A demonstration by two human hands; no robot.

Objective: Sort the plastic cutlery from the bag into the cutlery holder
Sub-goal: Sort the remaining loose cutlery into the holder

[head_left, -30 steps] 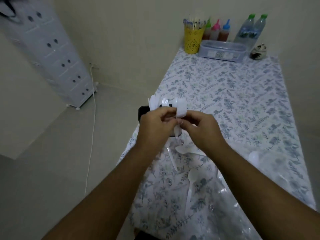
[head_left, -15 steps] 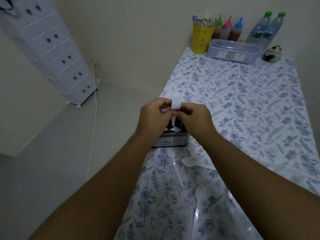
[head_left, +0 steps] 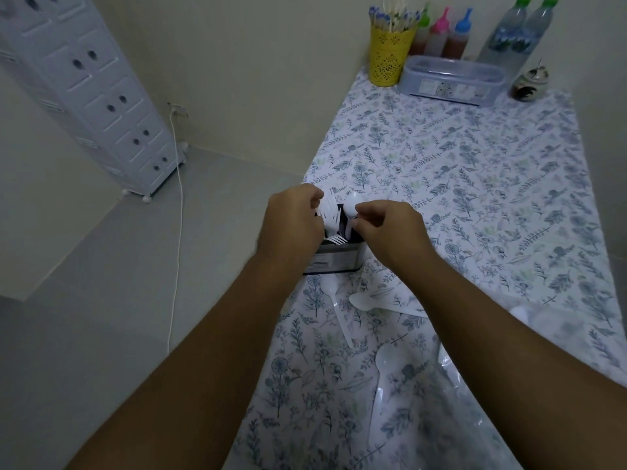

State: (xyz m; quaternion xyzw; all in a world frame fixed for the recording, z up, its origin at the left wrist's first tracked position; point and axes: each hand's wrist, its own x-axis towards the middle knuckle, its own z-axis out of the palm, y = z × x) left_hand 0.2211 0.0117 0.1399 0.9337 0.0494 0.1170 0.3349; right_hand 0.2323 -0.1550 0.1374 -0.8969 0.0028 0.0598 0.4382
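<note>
A dark cutlery holder [head_left: 334,262] with a silver front stands at the table's left edge. My left hand [head_left: 291,222] grips a bunch of white plastic forks [head_left: 328,215] over the holder. My right hand [head_left: 390,228] pinches a white plastic spoon [head_left: 351,209] just above the holder. Another fork [head_left: 336,239] lies inside the holder. Loose white spoons lie on the floral cloth: one [head_left: 334,300] below the holder, one [head_left: 364,301] beside it, one [head_left: 381,378] nearer me. The clear plastic bag [head_left: 451,401] is spread at the lower right, partly under my right forearm.
At the table's far end stand a yellow cup of sticks [head_left: 390,52], sauce bottles [head_left: 441,35], two water bottles [head_left: 519,35], a lidded grey box [head_left: 451,81] and a small ceramic pot [head_left: 531,84]. A white drawer cabinet [head_left: 91,93] and a cable [head_left: 176,232] are on the floor, left.
Both hands have come down from above to the holder's mouth. The cutlery has separated: forks stay in my left hand, and my right hand now pinches a single spoon.
</note>
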